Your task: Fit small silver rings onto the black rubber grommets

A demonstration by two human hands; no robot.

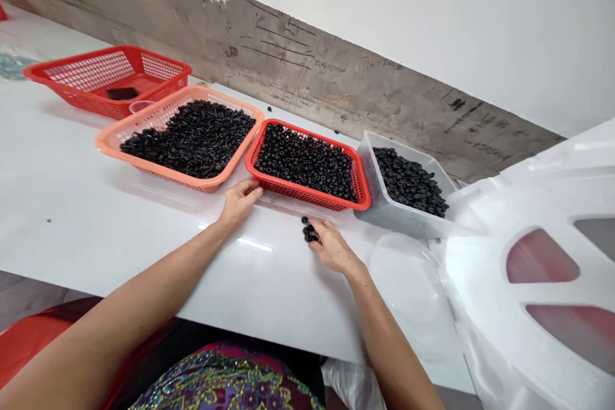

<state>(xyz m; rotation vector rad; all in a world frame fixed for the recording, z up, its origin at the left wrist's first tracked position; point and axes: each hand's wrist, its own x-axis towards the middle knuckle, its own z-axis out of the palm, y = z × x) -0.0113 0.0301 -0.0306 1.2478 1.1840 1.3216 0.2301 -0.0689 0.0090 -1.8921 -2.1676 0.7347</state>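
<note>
My right hand (332,246) is closed around several small black ring-shaped parts (310,232), which stick out past the fingertips above the white table. My left hand (240,205) lies at the near left corner of the small red basket (307,187), its fingers curled together. Whatever those fingers may hold is hidden. Inside the red basket are many black ring-shaped pieces (307,160). Left of it stands an orange basket (211,183), filled with small black parts (192,138). On the other side, a clear plastic bin (384,218) contains more black pieces (408,182).
A larger red basket (72,93) at the far left has a dark item (122,93) in it. A clear round lid (406,275) lies right of my right hand. A white plastic stool (485,288) borders the right side. Behind the table rises a wall (298,57).
</note>
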